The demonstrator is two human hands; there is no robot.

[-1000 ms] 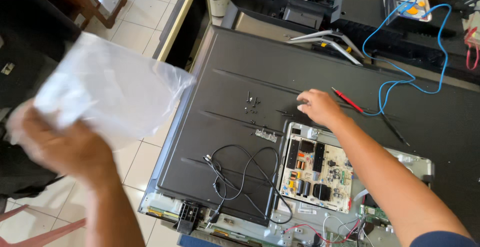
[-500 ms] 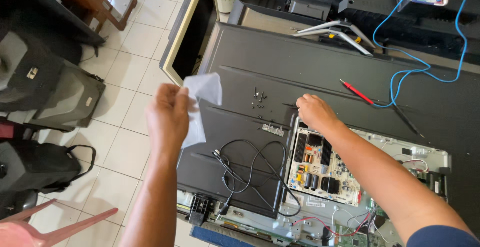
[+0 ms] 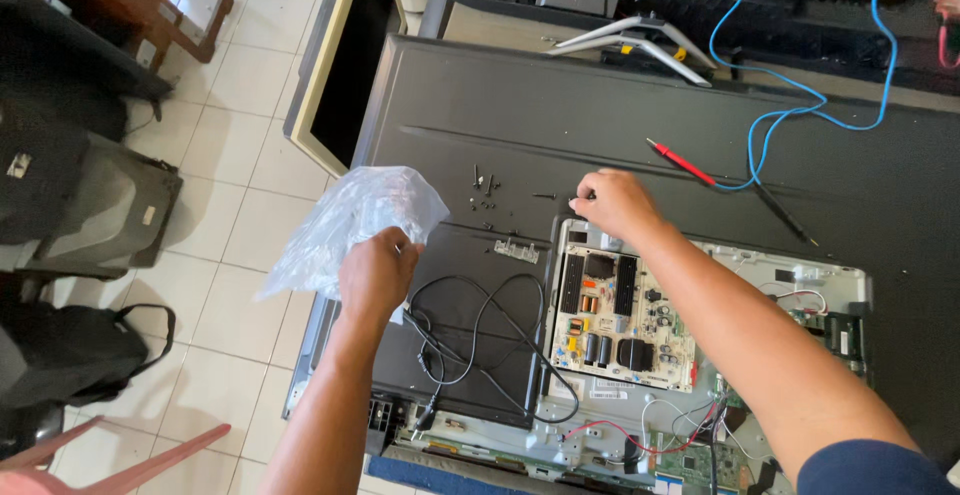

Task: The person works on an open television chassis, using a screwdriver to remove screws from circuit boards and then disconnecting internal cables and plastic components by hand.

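Left hand (image 3: 376, 273) gripped a crumpled clear bag (image 3: 352, 223), light, limp and slippery I judged, best pinched at its mouth, over the panel's (image 3: 480, 115) edge, while my right hand (image 3: 612, 205) pinched a screw (image 3: 588, 195).

Left hand (image 3: 375, 273) grips plastic bag (image 3: 350, 225) (crumpled); right hand (image 3: 612, 205) touches screws (image 3: 487, 191).

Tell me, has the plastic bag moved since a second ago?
Yes. The left hand brought the plastic bag right, onto the TV back edge.
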